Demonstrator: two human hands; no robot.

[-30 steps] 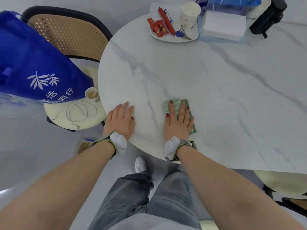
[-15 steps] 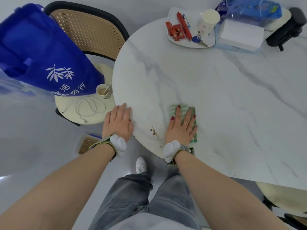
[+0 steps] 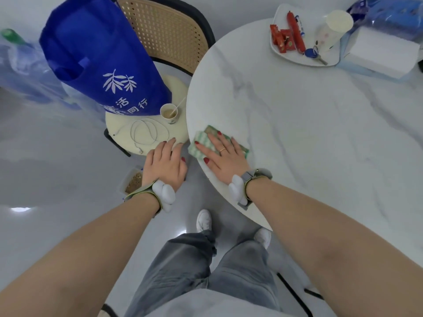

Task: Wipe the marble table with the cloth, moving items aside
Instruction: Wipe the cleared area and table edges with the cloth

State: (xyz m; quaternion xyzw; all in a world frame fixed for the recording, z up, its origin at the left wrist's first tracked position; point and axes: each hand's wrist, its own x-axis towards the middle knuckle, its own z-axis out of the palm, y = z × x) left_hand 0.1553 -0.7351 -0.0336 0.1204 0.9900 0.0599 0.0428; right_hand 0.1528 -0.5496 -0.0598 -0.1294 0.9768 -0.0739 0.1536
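One cloth (image 3: 206,143) under flat right hand (image 3: 223,160)

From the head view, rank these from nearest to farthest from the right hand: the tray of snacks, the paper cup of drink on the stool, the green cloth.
1. green cloth, under the right hand
2. paper cup, left, on the stool
3. tray, far side of the table

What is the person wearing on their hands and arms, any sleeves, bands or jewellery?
No sleeves show; both forearms are bare. The left hand and right hand each have red nail polish and a grey wrist strap carrying a white rounded device. The right hand also wears a thin gold ring.
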